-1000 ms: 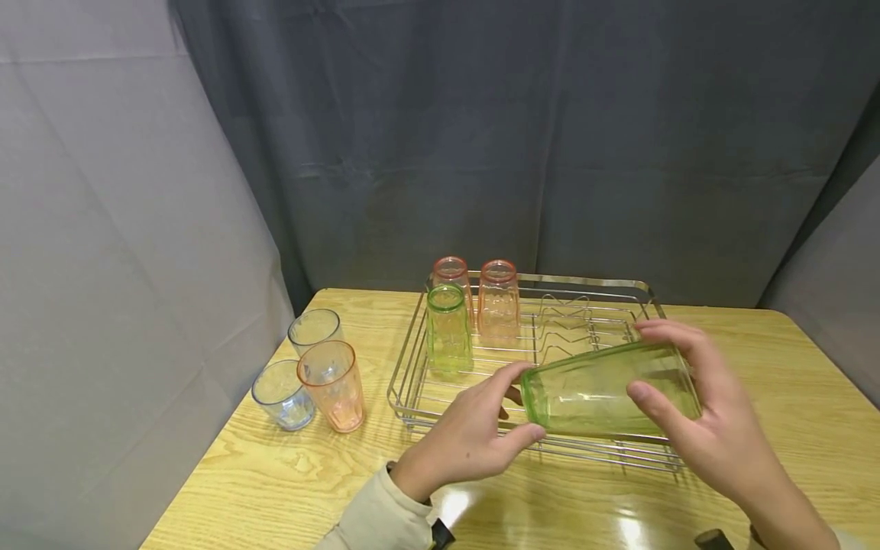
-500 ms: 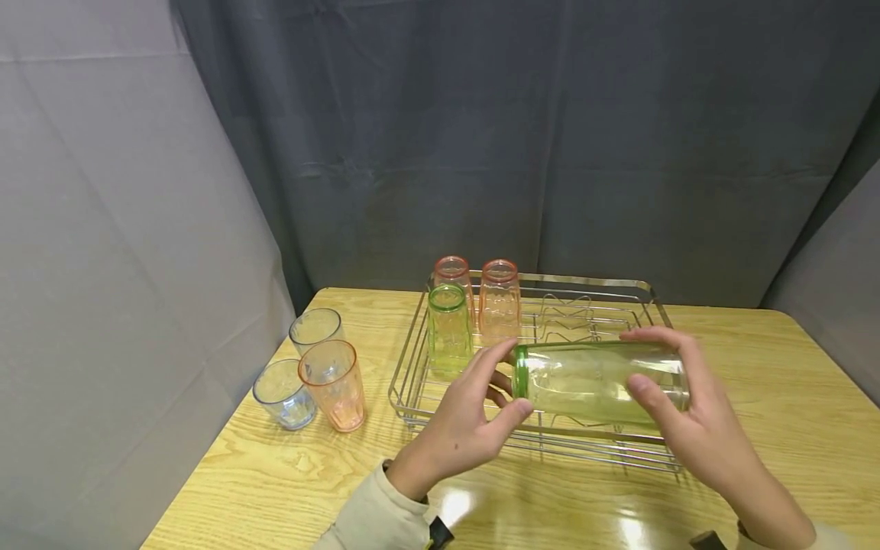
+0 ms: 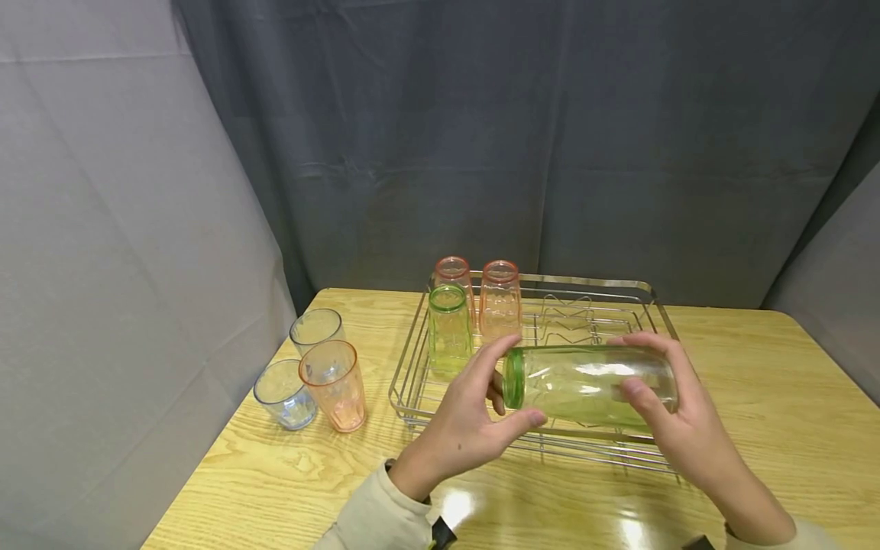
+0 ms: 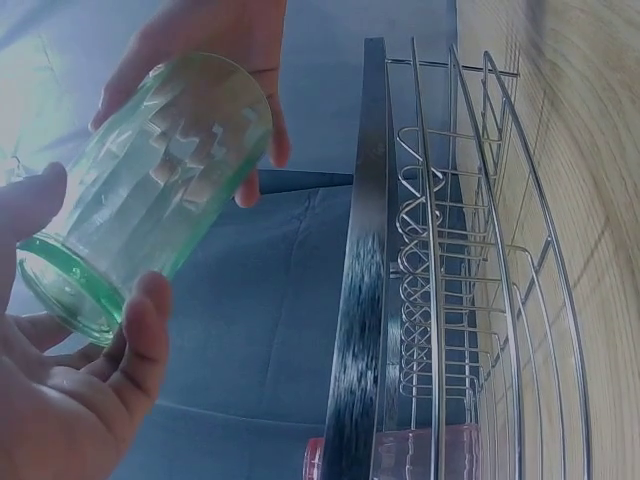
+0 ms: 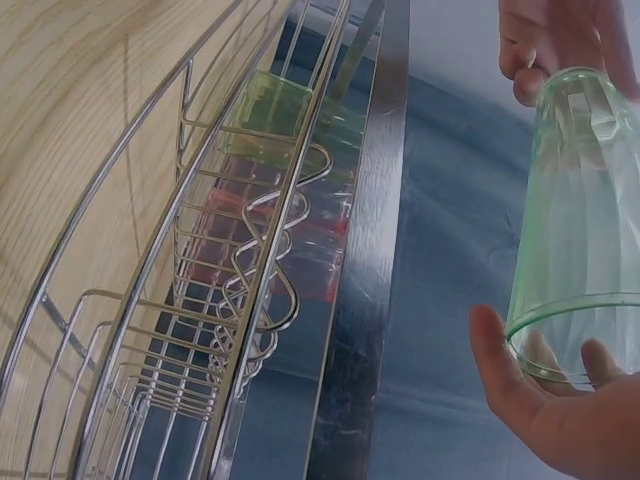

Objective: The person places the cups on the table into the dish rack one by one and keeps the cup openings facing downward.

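Observation:
A green drinking glass (image 3: 571,384) lies on its side in the air, above the front part of the wire dish rack (image 3: 591,437). My left hand (image 3: 462,418) grips its thick base, thumb below and fingers behind. Around the wider mouth end curls my right hand (image 3: 690,437). In the left wrist view, the fingertips of the left hand (image 4: 85,385) hold the green glass (image 4: 165,185) by its base. The right wrist view shows the right hand (image 5: 575,420) round the rim of the glass (image 5: 578,235); some of its fingers show through the clear wall.
Inside the rack's left side, a green glass (image 3: 450,332) and two pink glasses, one the right-hand pink glass (image 3: 500,302), stand upside down. Left of the rack, an orange glass (image 3: 338,388), a low blue glass (image 3: 283,397) and another bluish glass (image 3: 316,328) stand upright on the wooden table (image 3: 247,489).
The green glass has turned from slanting to nearly level and moved slightly left. My right hand has shifted left with it. The left hand stays at the base.

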Demonstrator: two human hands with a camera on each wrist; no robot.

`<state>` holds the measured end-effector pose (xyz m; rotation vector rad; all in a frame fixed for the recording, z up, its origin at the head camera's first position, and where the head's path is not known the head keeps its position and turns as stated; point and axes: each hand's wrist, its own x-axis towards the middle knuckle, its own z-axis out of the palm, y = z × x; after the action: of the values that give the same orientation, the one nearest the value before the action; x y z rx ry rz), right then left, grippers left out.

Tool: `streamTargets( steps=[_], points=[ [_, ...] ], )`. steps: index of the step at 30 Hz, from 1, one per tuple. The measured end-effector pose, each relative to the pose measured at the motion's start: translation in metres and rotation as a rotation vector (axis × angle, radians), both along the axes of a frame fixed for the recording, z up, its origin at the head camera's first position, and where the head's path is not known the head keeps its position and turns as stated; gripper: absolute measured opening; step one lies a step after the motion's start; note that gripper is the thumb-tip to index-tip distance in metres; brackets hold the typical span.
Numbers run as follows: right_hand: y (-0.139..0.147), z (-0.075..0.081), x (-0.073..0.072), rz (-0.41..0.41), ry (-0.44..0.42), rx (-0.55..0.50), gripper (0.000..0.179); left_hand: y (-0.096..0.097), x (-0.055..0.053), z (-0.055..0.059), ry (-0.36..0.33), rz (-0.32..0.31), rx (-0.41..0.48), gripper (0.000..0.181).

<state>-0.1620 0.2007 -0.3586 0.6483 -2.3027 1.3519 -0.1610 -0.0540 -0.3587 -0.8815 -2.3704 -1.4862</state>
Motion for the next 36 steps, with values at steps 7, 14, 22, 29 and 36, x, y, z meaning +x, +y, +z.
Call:
streamTargets(
  steps=[7, 14, 22, 29, 36],
  points=[
    [0.002, -0.002, -0.001, -0.044, -0.07, 0.097, 0.05, -0.002, 0.001, 0.004, -0.019, 0.004, -0.009, 0.074],
    [0.007, -0.004, -0.005, 0.003, -0.065, 0.23, 0.056, -0.01, 0.0, 0.007, 0.042, 0.038, -0.062, 0.073],
    [0.034, -0.016, -0.026, -0.038, -0.02, 0.284, 0.052, -0.025, -0.004, 0.007, 0.116, 0.17, -0.08, 0.074],
    [0.066, -0.027, -0.049, -0.212, -0.002, 0.336, 0.052, -0.034, -0.009, 0.004, 0.118, 0.217, -0.077, 0.073],
    [0.076, -0.044, -0.062, -0.264, -0.026, 0.411, 0.055, -0.039, -0.012, 0.002, 0.102, 0.254, -0.102, 0.074]
  ],
)
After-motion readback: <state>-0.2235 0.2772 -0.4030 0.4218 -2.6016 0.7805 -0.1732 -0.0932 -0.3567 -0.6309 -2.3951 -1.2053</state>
